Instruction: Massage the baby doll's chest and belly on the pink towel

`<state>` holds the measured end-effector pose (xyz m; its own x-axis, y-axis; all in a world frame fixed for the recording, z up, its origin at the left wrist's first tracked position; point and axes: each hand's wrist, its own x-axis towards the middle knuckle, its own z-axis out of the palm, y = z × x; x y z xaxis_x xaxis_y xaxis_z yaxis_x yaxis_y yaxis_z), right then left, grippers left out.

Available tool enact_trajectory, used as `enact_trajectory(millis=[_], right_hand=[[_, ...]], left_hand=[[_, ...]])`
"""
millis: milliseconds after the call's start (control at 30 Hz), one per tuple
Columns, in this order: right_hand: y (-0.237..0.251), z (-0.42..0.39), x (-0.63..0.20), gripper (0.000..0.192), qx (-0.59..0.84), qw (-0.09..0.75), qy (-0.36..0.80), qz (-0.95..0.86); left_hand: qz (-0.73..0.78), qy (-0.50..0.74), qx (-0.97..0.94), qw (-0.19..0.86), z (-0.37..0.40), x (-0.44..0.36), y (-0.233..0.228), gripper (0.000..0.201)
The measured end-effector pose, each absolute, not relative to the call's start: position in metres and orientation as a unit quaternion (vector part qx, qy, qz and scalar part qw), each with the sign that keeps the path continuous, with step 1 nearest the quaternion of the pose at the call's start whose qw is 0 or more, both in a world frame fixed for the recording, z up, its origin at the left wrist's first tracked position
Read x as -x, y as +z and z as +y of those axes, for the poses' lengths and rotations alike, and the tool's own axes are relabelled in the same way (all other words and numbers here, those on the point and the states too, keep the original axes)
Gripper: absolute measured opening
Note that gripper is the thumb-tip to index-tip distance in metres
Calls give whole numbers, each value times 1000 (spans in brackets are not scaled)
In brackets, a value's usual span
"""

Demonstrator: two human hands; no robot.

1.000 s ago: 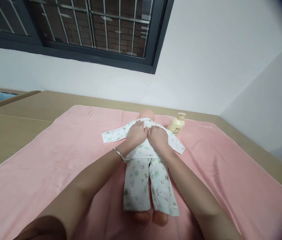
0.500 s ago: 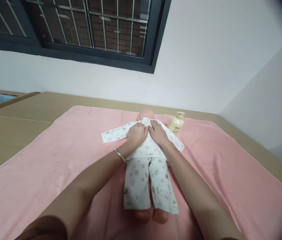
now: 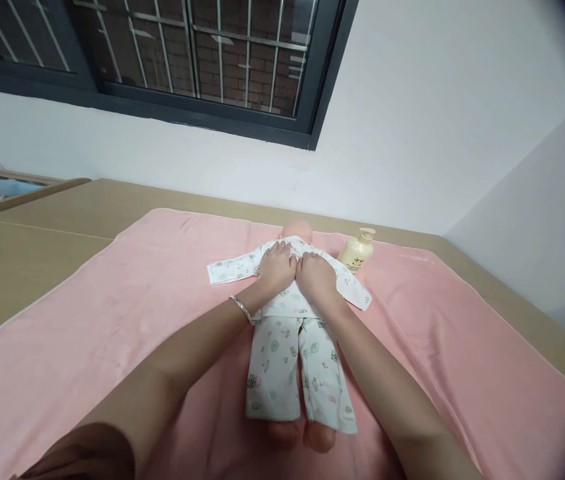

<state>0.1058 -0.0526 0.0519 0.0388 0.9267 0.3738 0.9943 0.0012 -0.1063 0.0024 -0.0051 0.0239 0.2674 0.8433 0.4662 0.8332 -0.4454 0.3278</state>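
Hands rest flat side by side on the doll's point(image 3: 289, 320) chest: left hand point(image 3: 275, 268) and right hand point(image 3: 316, 278), fingers spread, palms pressed down, pinching nothing. The doll lies on its back on a pink towel point(image 3: 112, 320), a lotion bottle point(image 3: 357, 251) near its head.

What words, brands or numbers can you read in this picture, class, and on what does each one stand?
None can be read.
Bottle: a dark mark on its label, too small and blurred to read.
Doll's clothes: small printed pictures only, no letters that can be made out.
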Motion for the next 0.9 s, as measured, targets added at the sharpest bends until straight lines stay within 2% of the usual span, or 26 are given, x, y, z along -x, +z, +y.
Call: enact_trajectory(millis=[167,367,567,733,900], right_hand=[[50,-45,-114,35,690,187,-56,-697],[43,-24,-142,53,670,234,35,-703],[51,-34,-131,58,668,271,-38,-692],[44,-34,-126,48,635,287,-21,-717],[44,-34,-126,52,633,342,-35,-693]], left_hand=[[540,292,-789,31,-1,-4,20,50],[547,306,-779,23,-5,-5,20,50],[541,340,-769,27,-9,-4,20,52],[537,354,-765,37,-10,-2,20,52],[529,364,-766,46,-11,-2,20,52]])
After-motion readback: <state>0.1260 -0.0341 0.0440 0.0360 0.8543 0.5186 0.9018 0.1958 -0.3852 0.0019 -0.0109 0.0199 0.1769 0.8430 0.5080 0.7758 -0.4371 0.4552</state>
